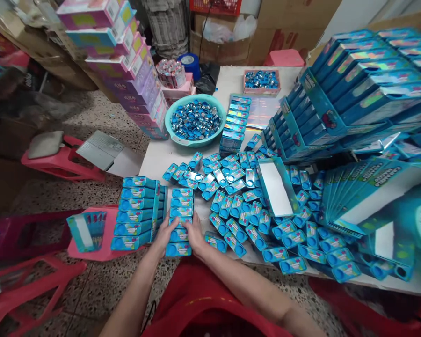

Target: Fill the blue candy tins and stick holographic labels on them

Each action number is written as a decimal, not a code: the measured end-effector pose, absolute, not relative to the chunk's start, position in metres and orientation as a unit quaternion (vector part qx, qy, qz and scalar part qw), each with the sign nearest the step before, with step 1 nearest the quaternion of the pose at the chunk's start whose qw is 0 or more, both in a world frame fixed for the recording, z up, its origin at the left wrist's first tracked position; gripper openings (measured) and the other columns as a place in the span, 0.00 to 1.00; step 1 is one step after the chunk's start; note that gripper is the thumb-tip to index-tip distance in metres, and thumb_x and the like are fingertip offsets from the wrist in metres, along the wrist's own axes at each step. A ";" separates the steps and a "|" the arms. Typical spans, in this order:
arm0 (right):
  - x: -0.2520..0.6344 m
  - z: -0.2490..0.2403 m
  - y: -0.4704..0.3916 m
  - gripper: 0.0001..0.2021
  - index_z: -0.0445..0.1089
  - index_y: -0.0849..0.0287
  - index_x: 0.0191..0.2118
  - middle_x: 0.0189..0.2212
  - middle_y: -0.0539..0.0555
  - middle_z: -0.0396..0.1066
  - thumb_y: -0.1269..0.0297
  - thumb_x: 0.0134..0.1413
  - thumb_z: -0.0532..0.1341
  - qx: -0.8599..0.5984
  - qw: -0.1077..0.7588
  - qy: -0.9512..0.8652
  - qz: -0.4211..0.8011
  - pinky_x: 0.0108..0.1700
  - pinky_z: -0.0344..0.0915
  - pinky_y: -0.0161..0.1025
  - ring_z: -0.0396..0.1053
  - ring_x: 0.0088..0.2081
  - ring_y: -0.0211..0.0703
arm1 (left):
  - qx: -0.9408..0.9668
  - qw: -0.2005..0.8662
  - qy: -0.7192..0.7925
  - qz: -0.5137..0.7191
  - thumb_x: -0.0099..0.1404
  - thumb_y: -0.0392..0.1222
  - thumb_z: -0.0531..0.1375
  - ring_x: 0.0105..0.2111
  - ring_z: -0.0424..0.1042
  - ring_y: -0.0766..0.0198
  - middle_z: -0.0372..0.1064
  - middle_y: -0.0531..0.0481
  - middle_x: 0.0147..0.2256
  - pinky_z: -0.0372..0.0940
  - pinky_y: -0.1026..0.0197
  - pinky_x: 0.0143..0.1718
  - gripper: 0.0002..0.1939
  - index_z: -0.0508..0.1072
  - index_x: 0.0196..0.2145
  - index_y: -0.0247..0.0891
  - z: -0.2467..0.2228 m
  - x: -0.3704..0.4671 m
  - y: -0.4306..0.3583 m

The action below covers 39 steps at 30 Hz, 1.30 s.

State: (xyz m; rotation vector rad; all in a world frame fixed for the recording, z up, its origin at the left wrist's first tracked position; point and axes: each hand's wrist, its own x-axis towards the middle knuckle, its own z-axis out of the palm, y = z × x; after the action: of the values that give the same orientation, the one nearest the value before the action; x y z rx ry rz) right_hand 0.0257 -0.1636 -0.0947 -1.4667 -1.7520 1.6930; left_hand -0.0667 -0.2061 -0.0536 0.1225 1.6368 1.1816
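Note:
A row of small blue candy boxes (181, 202) stands at the front edge of the table, with round blue spots on the tops. My left hand (164, 235) grips the row from its left side, thumb on top. From the right side my right hand (195, 234) presses against the same row, its thumb also on the boxes. Whether a tray lies under the row cannot be made out. Just left of it rises a filled blue display box (129, 216) with several boxes in a column. Many loose blue boxes (236, 206) lie spread over the table to the right.
A turquoise basin (177, 139) of blue and silver caps stands at the back. Tall stacks of filled blue displays (337, 98) rise at right, near flat folded cartons (368, 196). Pink and purple boxes (133, 89) are piled at left. A red stool (107, 234) adjoins the table.

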 end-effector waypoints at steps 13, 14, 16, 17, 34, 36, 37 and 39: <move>0.181 -0.037 -0.163 0.21 0.58 0.55 0.56 0.51 0.60 0.62 0.64 0.57 0.53 -0.484 0.271 -0.743 0.374 0.54 0.59 0.50 0.59 0.54 0.49 | 0.706 0.162 0.676 0.135 0.64 0.41 0.53 0.54 0.60 0.55 0.63 0.44 0.52 0.57 0.51 0.54 0.19 0.63 0.53 0.42 -0.036 -0.005 -0.219; 0.198 -0.041 -0.162 0.22 0.58 0.56 0.56 0.51 0.61 0.62 0.63 0.55 0.55 -0.500 0.252 -0.766 0.315 0.53 0.59 0.51 0.59 0.53 0.51 | 0.734 0.169 0.652 0.083 0.63 0.39 0.54 0.51 0.62 0.55 0.64 0.44 0.50 0.59 0.51 0.51 0.18 0.64 0.51 0.42 -0.038 0.003 -0.217; 0.216 -0.053 -0.158 0.26 0.58 0.58 0.57 0.51 0.63 0.62 0.60 0.52 0.58 -0.513 0.184 -0.806 0.229 0.51 0.59 0.52 0.59 0.52 0.55 | 0.755 0.166 0.635 -0.006 0.63 0.35 0.52 0.45 0.66 0.55 0.67 0.44 0.44 0.63 0.52 0.44 0.15 0.67 0.47 0.41 -0.045 0.015 -0.210; 0.219 -0.059 -0.157 0.27 0.58 0.59 0.57 0.51 0.63 0.61 0.58 0.51 0.59 -0.517 0.147 -0.819 0.200 0.50 0.59 0.53 0.59 0.51 0.56 | 0.760 0.158 0.630 -0.032 0.63 0.33 0.51 0.41 0.67 0.57 0.68 0.44 0.41 0.63 0.54 0.40 0.14 0.68 0.45 0.40 -0.049 0.016 -0.206; 0.179 -0.064 -0.163 0.24 0.61 0.67 0.48 0.46 0.68 0.64 0.63 0.45 0.62 -0.576 0.017 -0.804 0.145 0.45 0.57 0.48 0.59 0.46 0.57 | 0.833 0.073 0.549 -0.020 0.61 0.28 0.50 0.57 0.57 0.53 0.61 0.46 0.55 0.54 0.48 0.54 0.29 0.58 0.59 0.48 -0.068 0.002 -0.174; 0.175 -0.060 -0.165 0.23 0.60 0.66 0.48 0.42 0.65 0.65 0.63 0.45 0.61 -0.573 0.002 -0.805 0.153 0.43 0.59 0.47 0.61 0.43 0.56 | 0.842 0.076 0.534 -0.016 0.61 0.27 0.49 0.57 0.56 0.53 0.59 0.46 0.56 0.55 0.48 0.54 0.28 0.61 0.57 0.46 -0.068 0.000 -0.173; 0.172 -0.058 -0.166 0.24 0.60 0.65 0.49 0.41 0.64 0.64 0.64 0.45 0.61 -0.575 -0.006 -0.803 0.156 0.42 0.60 0.46 0.61 0.42 0.55 | 0.847 0.080 0.525 -0.013 0.61 0.27 0.49 0.58 0.55 0.53 0.59 0.46 0.56 0.53 0.47 0.54 0.27 0.62 0.56 0.45 -0.067 -0.001 -0.173; 0.167 -0.054 -0.167 0.27 0.58 0.65 0.51 0.39 0.63 0.64 0.64 0.43 0.62 -0.584 -0.023 -0.796 0.159 0.40 0.60 0.46 0.62 0.41 0.55 | 0.857 0.092 0.508 -0.011 0.60 0.29 0.52 0.57 0.55 0.52 0.60 0.45 0.55 0.49 0.44 0.57 0.25 0.63 0.54 0.43 -0.067 -0.004 -0.173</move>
State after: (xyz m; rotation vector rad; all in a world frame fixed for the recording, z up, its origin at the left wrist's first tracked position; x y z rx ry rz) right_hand 0.1675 -0.1669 -0.0540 -1.8620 -2.5359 0.5068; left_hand -0.0037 -0.1733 -0.0668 2.5445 1.5083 -0.0316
